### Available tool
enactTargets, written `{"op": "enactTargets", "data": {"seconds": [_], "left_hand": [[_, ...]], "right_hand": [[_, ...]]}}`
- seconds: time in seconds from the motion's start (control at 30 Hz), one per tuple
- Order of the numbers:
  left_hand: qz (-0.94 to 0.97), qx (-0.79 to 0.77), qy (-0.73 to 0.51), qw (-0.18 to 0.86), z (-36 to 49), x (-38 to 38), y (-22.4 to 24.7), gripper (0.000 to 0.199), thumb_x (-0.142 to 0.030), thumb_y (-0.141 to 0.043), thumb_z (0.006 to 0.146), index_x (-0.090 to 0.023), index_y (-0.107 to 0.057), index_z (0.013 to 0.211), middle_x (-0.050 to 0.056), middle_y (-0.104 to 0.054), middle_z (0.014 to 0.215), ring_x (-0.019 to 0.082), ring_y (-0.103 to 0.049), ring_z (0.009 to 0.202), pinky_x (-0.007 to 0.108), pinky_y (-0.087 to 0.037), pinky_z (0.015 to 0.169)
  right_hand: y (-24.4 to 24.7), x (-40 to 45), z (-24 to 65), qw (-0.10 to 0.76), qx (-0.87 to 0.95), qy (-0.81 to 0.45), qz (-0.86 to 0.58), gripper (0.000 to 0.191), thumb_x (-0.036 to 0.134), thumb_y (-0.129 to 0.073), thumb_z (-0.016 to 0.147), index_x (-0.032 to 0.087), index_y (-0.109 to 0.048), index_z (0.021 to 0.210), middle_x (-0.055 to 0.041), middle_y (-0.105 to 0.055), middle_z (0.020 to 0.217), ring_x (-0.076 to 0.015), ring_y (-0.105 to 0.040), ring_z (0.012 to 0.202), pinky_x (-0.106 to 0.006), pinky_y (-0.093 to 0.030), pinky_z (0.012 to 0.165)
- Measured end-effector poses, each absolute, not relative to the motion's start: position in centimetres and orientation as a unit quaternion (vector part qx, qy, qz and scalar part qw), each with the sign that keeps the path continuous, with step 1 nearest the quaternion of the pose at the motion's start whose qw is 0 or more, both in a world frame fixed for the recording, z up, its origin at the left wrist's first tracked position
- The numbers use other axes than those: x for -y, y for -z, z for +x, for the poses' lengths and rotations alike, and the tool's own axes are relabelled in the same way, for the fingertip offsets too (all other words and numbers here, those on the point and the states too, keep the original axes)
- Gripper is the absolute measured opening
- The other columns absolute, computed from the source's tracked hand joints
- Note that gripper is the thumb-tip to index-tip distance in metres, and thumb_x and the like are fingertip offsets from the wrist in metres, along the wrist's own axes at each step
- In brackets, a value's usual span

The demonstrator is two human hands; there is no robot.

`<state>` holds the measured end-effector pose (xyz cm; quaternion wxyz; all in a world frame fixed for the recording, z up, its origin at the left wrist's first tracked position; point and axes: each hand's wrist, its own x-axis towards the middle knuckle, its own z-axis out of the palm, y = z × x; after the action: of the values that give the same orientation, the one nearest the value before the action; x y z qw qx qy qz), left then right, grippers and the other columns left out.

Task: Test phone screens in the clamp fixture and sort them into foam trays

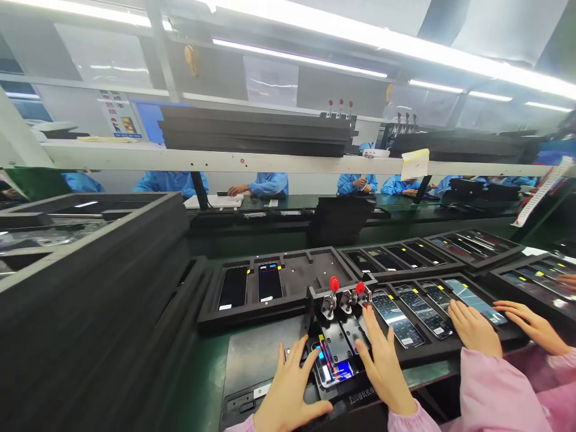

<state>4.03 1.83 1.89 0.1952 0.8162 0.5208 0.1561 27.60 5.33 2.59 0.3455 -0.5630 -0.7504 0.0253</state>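
Note:
A black clamping fixture (335, 345) with red-tipped toggle levers (333, 284) stands on the bench in front of me. In it lies a phone (332, 365) with a lit, coloured screen, partly under the fixture's black plates. My left hand (290, 387) is spread at the phone's left side, fingertips by its edge; whether they touch it I cannot tell. On the fixture's right side, my right hand (382, 363) has its fingers stretched out, the longest reaching up to the right-hand lever. Neither hand grips anything visible.
Behind the fixture, a black foam tray (310, 273) holds two phones. Another tray (432, 351) on the right holds several phones, with a co-worker's pink-sleeved hands (477, 330) over it. Tall stacked foam trays (103, 312) stand left. A shelf (270, 161) crosses above the bench.

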Motion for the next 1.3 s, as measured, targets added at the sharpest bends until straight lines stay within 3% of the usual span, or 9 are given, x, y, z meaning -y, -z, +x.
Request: {"op": "enactTargets", "data": {"seconds": [0.17,0.33,0.57,0.83,1.03,1.3], "left_hand": [[0.814,-0.514,-0.156,0.219,3.5,-1.7,-2.4,0.099,-0.074,-0.059,0.059,-0.031,-0.022,0.14,0.012,-0.024,0.149,0.034,-0.02,0.136,0.066,-0.008,0.106],[0.811,-0.513,-0.155,0.235,3.3,-1.8,-2.4,0.1,-0.073,-0.058,0.06,-0.029,-0.019,0.141,0.013,-0.019,0.15,0.032,-0.017,0.137,0.062,-0.009,0.107],[0.801,-0.52,-0.145,0.259,3.4,-1.9,-1.5,0.1,-0.068,-0.062,0.06,-0.029,-0.019,0.141,0.011,-0.016,0.151,0.032,-0.013,0.138,0.059,-0.011,0.109],[0.797,-0.518,-0.15,0.271,3.4,-2.1,-0.7,0.104,-0.069,-0.063,0.058,-0.027,-0.018,0.142,0.011,-0.014,0.152,0.032,-0.012,0.138,0.059,-0.012,0.109],[0.798,-0.517,-0.153,0.269,3.4,-1.9,-0.8,0.104,-0.067,-0.064,0.059,-0.028,-0.015,0.143,0.012,-0.014,0.152,0.033,-0.012,0.137,0.06,-0.013,0.108],[0.795,-0.522,-0.152,0.269,3.6,-1.6,-1.6,0.102,-0.065,-0.063,0.063,-0.029,-0.013,0.143,0.01,-0.012,0.152,0.033,-0.011,0.138,0.06,-0.012,0.108]], "right_hand": [[-2.8,-5.3,28.6,0.492,0.654,-0.095,-0.567,0.049,0.039,-0.039,0.089,0.025,-0.034,0.136,-0.0056,-0.04,0.139,-0.0217,-0.038,0.128,-0.044,-0.03,0.106],[-2.2,-7.1,29.1,0.511,0.576,-0.131,-0.624,0.045,0.047,-0.051,0.081,0.023,-0.05,0.12,-0.0054,-0.057,0.122,-0.0221,-0.053,0.112,-0.04,-0.04,0.099],[-3.0,-8.8,29.0,0.508,0.55,-0.212,-0.628,0.045,0.051,-0.054,0.077,0.024,-0.052,0.113,-0.006,-0.064,0.107,-0.0208,-0.062,0.097,-0.038,-0.045,0.095],[-3.4,-9.8,29.1,0.494,0.518,-0.27,-0.644,0.044,0.056,-0.055,0.073,0.021,-0.053,0.099,-0.0063,-0.069,0.083,-0.0219,-0.066,0.082,-0.033,-0.053,0.078],[-2.6,-10.0,29.5,0.455,0.551,-0.269,-0.646,0.044,0.057,-0.048,0.078,0.022,-0.049,0.106,-0.0065,-0.071,0.084,-0.0226,-0.067,0.083,-0.034,-0.05,0.078],[-3.6,-9.5,29.1,0.42,0.588,-0.217,-0.656,0.041,0.056,-0.039,0.083,0.023,-0.047,0.107,-0.0044,-0.07,0.08,-0.0206,-0.066,0.076,-0.03,-0.049,0.068]]}}
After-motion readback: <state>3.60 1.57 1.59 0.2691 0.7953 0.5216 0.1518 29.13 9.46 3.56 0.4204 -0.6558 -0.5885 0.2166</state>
